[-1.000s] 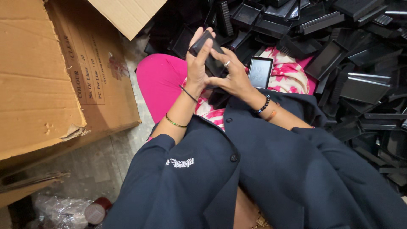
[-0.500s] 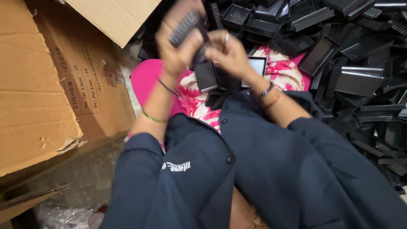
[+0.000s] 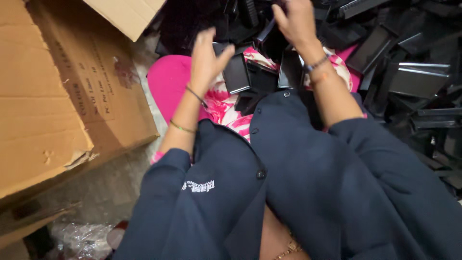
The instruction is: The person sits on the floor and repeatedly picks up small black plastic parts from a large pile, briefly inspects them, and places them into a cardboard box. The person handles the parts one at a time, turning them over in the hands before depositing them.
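My left hand (image 3: pixel 209 58) hangs open over my lap with its fingers spread and nothing in it. Just right of it, several flat black rectangular plastic pieces (image 3: pixel 237 73) lie on the pink flowered cloth (image 3: pixel 168 82) over my knees. My right hand (image 3: pixel 296 21) reaches up into the heap of black plastic parts (image 3: pixel 409 72). Its fingertips are among the parts at the top edge, and whether they grip one is hidden. Both wrists wear thin bangles, and my sleeves are dark navy.
A large open cardboard box (image 3: pixel 57 101) stands close on the left, with one flap (image 3: pixel 130 14) hanging over the top. The black heap fills the top and right side. Crumpled clear plastic (image 3: pixel 79 236) lies on the floor at the lower left.
Both hands worked on one black piece together, then my left hand lifted a piece high. Now my left hand is lower and empty, and my right hand has moved up into the heap.
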